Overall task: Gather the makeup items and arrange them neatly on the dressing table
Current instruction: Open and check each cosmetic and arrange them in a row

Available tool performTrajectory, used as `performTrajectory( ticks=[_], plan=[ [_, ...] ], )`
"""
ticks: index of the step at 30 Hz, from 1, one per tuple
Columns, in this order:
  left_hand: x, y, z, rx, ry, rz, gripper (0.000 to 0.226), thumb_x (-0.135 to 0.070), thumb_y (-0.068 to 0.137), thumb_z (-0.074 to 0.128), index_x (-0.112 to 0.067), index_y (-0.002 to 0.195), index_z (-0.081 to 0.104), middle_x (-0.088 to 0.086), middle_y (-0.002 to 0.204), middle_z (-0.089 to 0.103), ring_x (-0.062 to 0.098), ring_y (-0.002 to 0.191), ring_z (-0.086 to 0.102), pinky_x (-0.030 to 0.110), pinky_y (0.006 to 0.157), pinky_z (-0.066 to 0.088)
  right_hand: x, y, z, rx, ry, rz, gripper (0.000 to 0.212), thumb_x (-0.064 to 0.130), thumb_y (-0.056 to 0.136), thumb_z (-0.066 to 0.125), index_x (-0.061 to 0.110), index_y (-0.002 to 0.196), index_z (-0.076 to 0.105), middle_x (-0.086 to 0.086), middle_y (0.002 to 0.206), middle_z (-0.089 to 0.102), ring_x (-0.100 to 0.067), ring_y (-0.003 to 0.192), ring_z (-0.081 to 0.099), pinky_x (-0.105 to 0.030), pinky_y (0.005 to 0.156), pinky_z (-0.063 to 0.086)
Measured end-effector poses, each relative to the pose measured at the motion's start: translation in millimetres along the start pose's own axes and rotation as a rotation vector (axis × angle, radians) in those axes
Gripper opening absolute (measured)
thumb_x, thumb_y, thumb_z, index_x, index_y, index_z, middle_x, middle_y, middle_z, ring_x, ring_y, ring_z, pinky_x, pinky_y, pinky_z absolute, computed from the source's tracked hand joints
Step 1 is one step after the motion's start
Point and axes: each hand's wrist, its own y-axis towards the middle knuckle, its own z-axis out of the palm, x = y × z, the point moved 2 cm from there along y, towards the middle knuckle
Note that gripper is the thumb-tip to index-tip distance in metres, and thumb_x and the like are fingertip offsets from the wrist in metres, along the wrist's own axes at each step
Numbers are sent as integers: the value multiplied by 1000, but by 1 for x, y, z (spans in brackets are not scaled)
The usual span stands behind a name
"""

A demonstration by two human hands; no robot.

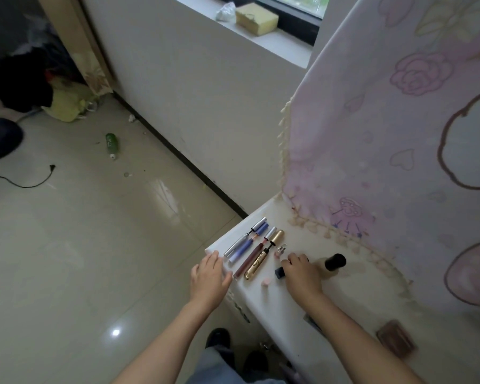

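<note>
Several slim makeup tubes lie side by side on the white dressing table point(277, 309): a silver tube point(243, 237), a lavender tube point(247, 243), a maroon tube point(250, 257) and a gold tube point(263, 256). My left hand point(209, 275) rests flat and open on the table's left corner, beside the tubes. My right hand point(302, 273) is closed on a small dark blue item point(279, 272). A small pink cap point(266, 282) lies just in front. A foundation bottle with a black cap point(331, 266) lies behind my right hand. A tiny pink bottle point(280, 252) stands near the gold tube.
A brown compact point(396, 342) lies on the table at the near right. A pink floral cloth point(399, 134) drapes over the mirror at the back. On the tiled floor lie a green bottle point(112, 144), a black cable point(25, 181) and a bag pile point(39, 87).
</note>
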Motion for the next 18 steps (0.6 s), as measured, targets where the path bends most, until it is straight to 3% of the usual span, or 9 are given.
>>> performTrajectory(
  ticks=[2, 3, 5, 9, 11, 12, 14, 16, 18],
  plan=[
    [0, 0, -1, 15, -2, -5, 52, -38, 95, 35, -17, 142, 28, -1, 154, 19, 13, 141, 16, 36, 114, 14, 1, -3, -2, -40, -37, -27, 30, 11, 47, 85, 10, 72, 68, -9, 76, 65, -27, 71, 62, -32, 49, 47],
    [1, 0, -1, 24, -4, -6, 52, -39, 95, 35, -17, 142, 28, -1, 154, 19, 14, 141, 17, 36, 114, 14, 1, -4, 1, -15, -11, -21, 39, 11, 25, 90, 13, 55, 64, -6, 58, 61, -23, 54, 59, -27, 37, 41],
    [1, -1, -2, 40, -6, -9, 51, -38, 95, 36, -17, 141, 28, -1, 154, 19, 14, 141, 17, 37, 113, 16, -5, -1, 9, -32, 84, -10, 44, 10, 14, 89, 15, 47, 60, -4, 47, 56, -19, 44, 55, -23, 32, 34],
    [2, 0, -8, 94, -99, -33, 46, -30, 94, 39, -15, 137, 35, 0, 153, 22, 18, 139, 23, 37, 109, 23, -3, -22, -5, -217, 304, -66, 41, 8, 31, 90, 15, 61, 63, 2, 55, 61, -16, 46, 55, -16, 38, 34],
    [2, 0, -18, 102, -242, -72, 35, -22, 91, 43, -13, 125, 47, 6, 140, 42, 22, 133, 32, 35, 102, 29, 0, -41, -23, -372, 514, -31, 28, 6, 55, 85, 13, 74, 65, 3, 64, 63, -13, 53, 55, -12, 43, 35],
    [1, 0, -24, 85, -319, -73, 26, -21, 89, 45, -15, 113, 52, 8, 125, 51, 25, 128, 38, 33, 97, 32, -1, -48, -37, -433, 717, 74, 21, 6, 67, 78, 14, 81, 64, 5, 68, 62, -11, 59, 53, -9, 46, 35],
    [-8, -1, -39, 18, -410, 4, 28, -21, 85, 50, -15, 111, 56, 5, 117, 54, 28, 125, 41, 34, 97, 33, -8, -53, -56, -372, 1141, 300, 14, 8, 81, 66, 15, 93, 62, 10, 74, 58, -8, 67, 52, -8, 54, 37],
    [-29, -5, -60, -7, -467, 102, 39, -19, 88, 55, -12, 126, 52, 2, 131, 50, 22, 127, 42, 33, 104, 33, -14, -58, -78, -272, 1447, 359, 11, 8, 83, 63, 12, 94, 64, 6, 75, 61, -8, 67, 54, -15, 56, 40],
    [-56, -12, -82, 69, -626, 184, 36, -19, 87, 60, -12, 122, 56, 0, 121, 56, 13, 112, 54, 23, 93, 41, -14, -64, -100, -246, 1591, 333, 8, 7, 83, 63, 14, 86, 66, 6, 64, 61, -7, 58, 51, -18, 51, 36]
  ],
)
